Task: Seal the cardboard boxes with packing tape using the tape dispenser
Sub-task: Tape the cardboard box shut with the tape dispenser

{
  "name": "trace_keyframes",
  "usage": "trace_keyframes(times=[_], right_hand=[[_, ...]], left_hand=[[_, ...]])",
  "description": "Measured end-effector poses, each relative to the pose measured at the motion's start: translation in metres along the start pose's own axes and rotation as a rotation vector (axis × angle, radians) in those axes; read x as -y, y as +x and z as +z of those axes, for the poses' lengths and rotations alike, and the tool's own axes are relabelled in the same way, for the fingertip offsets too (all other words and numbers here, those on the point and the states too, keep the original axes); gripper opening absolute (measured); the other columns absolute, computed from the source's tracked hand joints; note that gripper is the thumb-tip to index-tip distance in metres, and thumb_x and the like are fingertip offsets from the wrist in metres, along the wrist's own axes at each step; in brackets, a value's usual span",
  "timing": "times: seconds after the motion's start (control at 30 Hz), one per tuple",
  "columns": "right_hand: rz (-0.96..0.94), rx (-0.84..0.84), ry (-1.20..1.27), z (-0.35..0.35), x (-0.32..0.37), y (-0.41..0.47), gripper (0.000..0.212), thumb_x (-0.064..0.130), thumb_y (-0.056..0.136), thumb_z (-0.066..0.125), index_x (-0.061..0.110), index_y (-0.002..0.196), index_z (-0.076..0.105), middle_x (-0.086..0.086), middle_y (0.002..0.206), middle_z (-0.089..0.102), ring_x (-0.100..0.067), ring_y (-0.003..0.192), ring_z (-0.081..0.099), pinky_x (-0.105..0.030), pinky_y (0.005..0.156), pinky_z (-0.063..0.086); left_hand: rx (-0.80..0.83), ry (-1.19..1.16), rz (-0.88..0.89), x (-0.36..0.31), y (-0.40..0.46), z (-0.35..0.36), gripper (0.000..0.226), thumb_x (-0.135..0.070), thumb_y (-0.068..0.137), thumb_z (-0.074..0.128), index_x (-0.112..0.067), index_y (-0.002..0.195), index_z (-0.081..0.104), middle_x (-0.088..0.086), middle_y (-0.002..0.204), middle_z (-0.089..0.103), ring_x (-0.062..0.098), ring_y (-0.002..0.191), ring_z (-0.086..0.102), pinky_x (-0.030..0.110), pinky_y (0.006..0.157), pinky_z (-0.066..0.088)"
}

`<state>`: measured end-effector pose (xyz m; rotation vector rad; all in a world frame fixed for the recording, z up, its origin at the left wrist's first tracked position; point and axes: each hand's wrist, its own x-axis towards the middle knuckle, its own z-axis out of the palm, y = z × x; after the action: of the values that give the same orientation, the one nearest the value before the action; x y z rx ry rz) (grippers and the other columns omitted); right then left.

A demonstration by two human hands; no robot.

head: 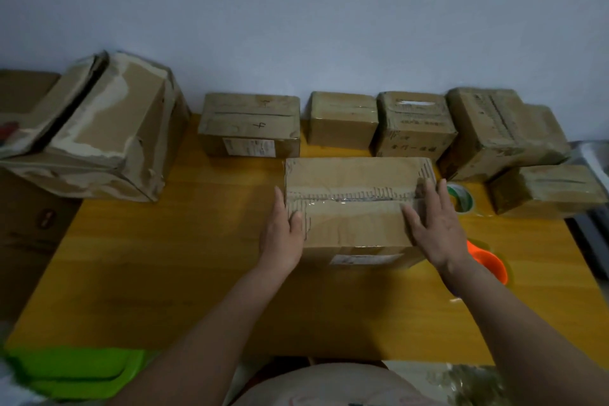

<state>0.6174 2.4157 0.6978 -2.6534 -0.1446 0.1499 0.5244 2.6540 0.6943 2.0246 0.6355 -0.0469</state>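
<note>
Pressing flat on both ends of a brown rectangular cardboard box (356, 204), the person is steadying it at the middle of the yellow wooden bench (164, 290). The left hand (283, 234) is lying against the box's left end with straight fingers, its grip released and holding nothing. The right hand (435, 227) is resting palm-down across the right end of the top, fingers spread, grip likewise released. A strip of clear tape is already running along the centre seam of the top flaps.

An orange plastic tape dispenser (487, 264) is sitting just right of the box, partly hidden behind the right wrist, and a roll of clear tape with a green core (461, 198) is lying farther back on the right. A row of smaller taped cardboard boxes (250, 122) is lining the far edge by the wall, and a large battered carton (99, 128) is standing far left.

The box is looking light and fairly stiff, though its creased, worn top is probably giving a little under pressure. Slick tape is offering poor purchase, so taking hold at the two ends, palms on bare cardboard, seems safest.
</note>
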Motion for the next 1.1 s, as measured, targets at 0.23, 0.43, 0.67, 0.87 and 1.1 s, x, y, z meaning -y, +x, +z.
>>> trace_keyframes(times=[0.23, 0.43, 0.67, 0.87, 1.1], right_hand=[[0.277, 0.080, 0.477, -0.010, 0.003, 0.002, 0.095, 0.036, 0.080, 0.074, 0.021, 0.152, 0.015, -0.008, 0.151, 0.036, -0.028, 0.133, 0.042, -0.050, 0.107, 0.040], [0.283, 0.005, 0.261, 0.006, 0.011, -0.008, 0.083, 0.043, 0.092, 0.058, 0.013, 0.153, 0.011, -0.016, 0.148, 0.039, -0.034, 0.131, 0.043, -0.049, 0.107, 0.039], [-0.004, 0.049, -0.025, 0.017, 0.043, 0.012, 0.047, 0.042, 0.099, 0.044, 0.009, 0.133, 0.049, -0.016, 0.129, 0.054, -0.034, 0.119, 0.046, -0.041, 0.100, 0.036], [0.033, -0.107, -0.021, 0.019, 0.024, 0.004, 0.029, 0.036, 0.099, 0.045, 0.009, 0.092, 0.051, -0.012, 0.093, 0.054, -0.032, 0.092, 0.052, -0.034, 0.072, 0.035], [0.018, -0.029, 0.095, 0.023, 0.024, -0.049, 0.038, 0.044, 0.096, 0.048, 0.013, 0.074, 0.042, -0.002, 0.063, 0.049, -0.026, 0.062, 0.048, -0.036, 0.057, 0.035]], left_hand=[[0.181, -0.016, -0.167, 0.012, 0.036, -0.022, 0.084, -0.083, 0.080, 0.024, -0.026, 0.136, 0.049, 0.003, 0.133, 0.058, 0.026, 0.121, 0.055, 0.048, 0.101, 0.046], [-0.266, 0.617, 0.145, -0.016, 0.037, -0.055, 0.080, -0.046, 0.091, 0.054, -0.019, 0.153, 0.012, 0.005, 0.159, 0.016, 0.026, 0.147, 0.015, 0.046, 0.119, 0.019], [0.276, 0.876, 0.313, -0.030, -0.051, 0.045, 0.122, -0.088, 0.073, 0.034, -0.009, 0.152, -0.015, 0.023, 0.153, -0.030, 0.037, 0.141, -0.031, 0.052, 0.116, -0.016], [0.363, 1.046, 0.539, -0.028, -0.029, 0.036, 0.131, -0.089, 0.068, 0.041, -0.005, 0.151, -0.015, 0.025, 0.154, -0.025, 0.038, 0.143, -0.026, 0.050, 0.118, -0.010], [0.635, 1.239, 0.731, -0.026, 0.005, -0.010, 0.108, -0.037, 0.084, 0.058, -0.025, 0.148, -0.028, 0.009, 0.149, -0.042, 0.025, 0.136, -0.041, 0.047, 0.117, -0.017]])
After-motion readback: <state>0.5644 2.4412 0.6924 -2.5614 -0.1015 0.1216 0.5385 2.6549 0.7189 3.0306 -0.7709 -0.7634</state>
